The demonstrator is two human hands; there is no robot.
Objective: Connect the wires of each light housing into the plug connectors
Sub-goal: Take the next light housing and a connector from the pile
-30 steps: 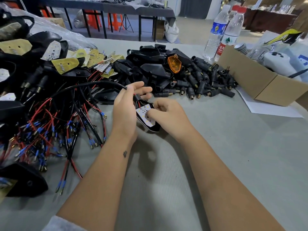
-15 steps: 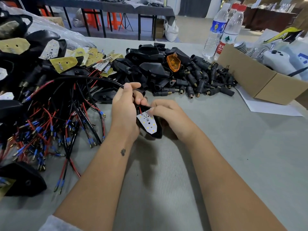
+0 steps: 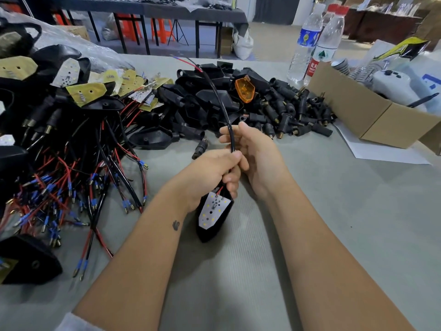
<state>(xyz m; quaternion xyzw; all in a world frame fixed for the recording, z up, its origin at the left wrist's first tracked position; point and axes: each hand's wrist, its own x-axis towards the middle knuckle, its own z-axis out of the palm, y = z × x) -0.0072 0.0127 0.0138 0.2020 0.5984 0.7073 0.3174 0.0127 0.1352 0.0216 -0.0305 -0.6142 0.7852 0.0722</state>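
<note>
My left hand (image 3: 212, 173) grips the neck of a black light housing (image 3: 214, 218) whose white LED board faces up, tip pointing toward me. Its black sheathed wire (image 3: 220, 101) rises from that hand and arcs away over the pile, ending in red and blue leads. My right hand (image 3: 253, 151) holds the wire just above the left hand, thumb and fingers around it. A heap of black plug connectors (image 3: 291, 115) with brass ends lies beyond the hands. One loose connector (image 3: 200, 149) sits just left of my hands.
Wired housings with red and black leads (image 3: 71, 168) cover the table's left side. Empty black housings and an orange lens (image 3: 244, 90) are piled at the centre back. A cardboard box (image 3: 372, 115) stands at right, water bottles (image 3: 317, 41) behind it, a white sheet (image 3: 381, 151) beneath it.
The wire has come free of the left pile and now stands upward. The housing turned so its tip points toward me. My right hand moved from the housing up onto the wire.
</note>
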